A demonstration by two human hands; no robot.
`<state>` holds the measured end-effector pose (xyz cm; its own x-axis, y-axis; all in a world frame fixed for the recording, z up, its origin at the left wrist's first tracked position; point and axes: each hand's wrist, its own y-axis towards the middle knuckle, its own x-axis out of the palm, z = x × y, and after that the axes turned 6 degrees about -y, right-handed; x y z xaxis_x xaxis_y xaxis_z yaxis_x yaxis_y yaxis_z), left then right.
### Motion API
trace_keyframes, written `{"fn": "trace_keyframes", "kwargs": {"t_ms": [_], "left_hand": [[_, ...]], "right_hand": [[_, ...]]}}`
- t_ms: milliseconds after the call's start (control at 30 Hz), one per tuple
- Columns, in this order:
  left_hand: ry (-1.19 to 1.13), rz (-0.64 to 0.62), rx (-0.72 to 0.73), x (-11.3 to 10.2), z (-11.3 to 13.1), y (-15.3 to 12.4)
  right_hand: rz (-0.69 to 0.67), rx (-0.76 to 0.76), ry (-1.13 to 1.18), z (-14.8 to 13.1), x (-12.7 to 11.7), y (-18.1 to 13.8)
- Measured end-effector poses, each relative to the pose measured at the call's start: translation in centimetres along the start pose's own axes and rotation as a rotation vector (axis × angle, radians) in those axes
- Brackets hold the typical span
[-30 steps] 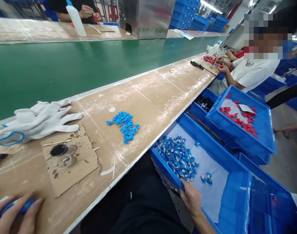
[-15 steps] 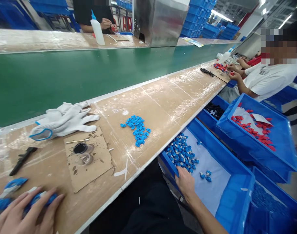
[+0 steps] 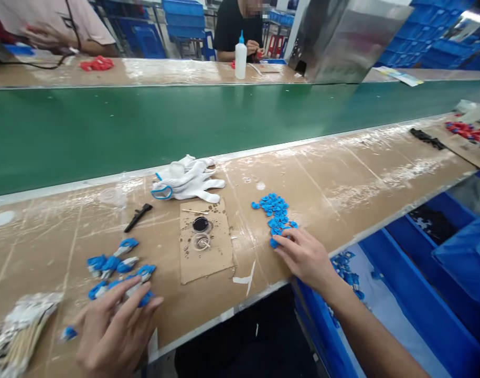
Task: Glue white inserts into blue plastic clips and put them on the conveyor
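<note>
My left hand [image 3: 117,325] lies over a loose group of small blue-and-white plastic parts [image 3: 112,264], fingers spread and touching some of them. What is under the palm is hidden. My right hand [image 3: 305,257] is at the near end of a pile of small blue plastic pieces [image 3: 277,206]. Its thumb and fingertips close on one small blue piece [image 3: 274,242] there. Between the hands lies a stained cardboard sheet [image 3: 208,265] bearing a small cup of dark liquid [image 3: 201,224], a clear cup [image 3: 201,241] and a cotton swab [image 3: 194,211].
White gloves [image 3: 187,181] lie near the green belt [image 3: 164,126]. A black plastic part [image 3: 138,217] is left of the cardboard, and a bundle of swabs [image 3: 25,336] at lower left. A blue bin [image 3: 322,320] of blue-and-white parts stands below the table edge. Co-workers sit across the belt.
My view has swung left. My right hand has left the bin's rim and come up to the blue pile on the table. My left hand stays over the blue-and-white parts.
</note>
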<state>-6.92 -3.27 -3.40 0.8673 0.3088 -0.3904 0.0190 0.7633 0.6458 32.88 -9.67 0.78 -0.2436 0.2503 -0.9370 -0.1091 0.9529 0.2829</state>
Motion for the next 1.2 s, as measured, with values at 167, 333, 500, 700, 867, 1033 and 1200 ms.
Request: {"fn": "trace_keyframes", "kwargs": {"t_ms": [167, 333, 500, 700, 867, 1033, 1200], "left_hand": [[0.059, 0.049, 0.051, 1.1, 3.1, -0.7], [-0.232, -0.006, -0.358, 2.9, 4.7, -0.5], [-0.432, -0.05, -0.562, 3.0, 4.1, 0.1], [-0.489, -0.028, -0.642, 3.1, 4.5, 1.0], [-0.746, 0.033, -0.676, 3.6, 4.5, 1.4], [-0.837, 0.039, -0.625, 3.5, 4.4, 1.4], [-0.849, 0.088, -0.612, 3.4, 4.8, 2.1]], "right_hand": [[-0.103, -0.014, 0.047, 1.6, 1.4, 1.0], [-0.118, -0.027, 0.141, 2.6, 1.3, 1.3], [-0.034, -0.03, 0.097, 3.1, 1.5, 1.6], [0.118, -0.164, 0.092, -3.4, 0.8, 5.8], [-0.071, -0.349, 0.327, -8.2, 2.2, 9.9], [-0.018, -0.402, 0.351, -9.2, 3.3, 11.5], [0.01, -0.379, 0.369, -10.0, 3.4, 12.0]]}}
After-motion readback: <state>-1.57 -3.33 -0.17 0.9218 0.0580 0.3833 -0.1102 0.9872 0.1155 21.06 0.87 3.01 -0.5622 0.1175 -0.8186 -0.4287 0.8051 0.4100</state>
